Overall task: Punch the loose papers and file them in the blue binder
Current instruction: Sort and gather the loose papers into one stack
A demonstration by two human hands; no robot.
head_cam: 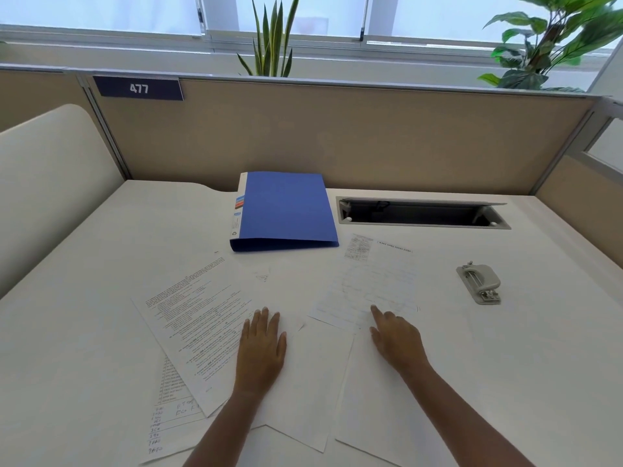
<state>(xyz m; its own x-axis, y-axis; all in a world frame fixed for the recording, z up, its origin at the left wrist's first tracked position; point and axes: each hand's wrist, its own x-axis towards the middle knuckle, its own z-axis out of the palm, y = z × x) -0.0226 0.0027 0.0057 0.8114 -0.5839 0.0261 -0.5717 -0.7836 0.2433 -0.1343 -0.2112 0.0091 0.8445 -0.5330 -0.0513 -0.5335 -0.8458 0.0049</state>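
The binder [286, 210] is blue, closed and flat at 12 o'clock, its labelled spine to the left. The papers [313, 382] are white sheets lying flat, fanned and overlapping below it: a tilted printed page [202, 318] at 9 o'clock lies over a numbers sheet [168, 416] at 7, a faint page [374, 281] lies at 2, and blank ones at 5 and 6. The grey punch [478, 283] sits well apart at 3 o'clock.

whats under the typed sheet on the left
A sheet with a table and handwritten numbers pokes out from under the typed sheet at its near left edge. Most of it is covered, so the rest cannot be read. The left hand lies flat on top.
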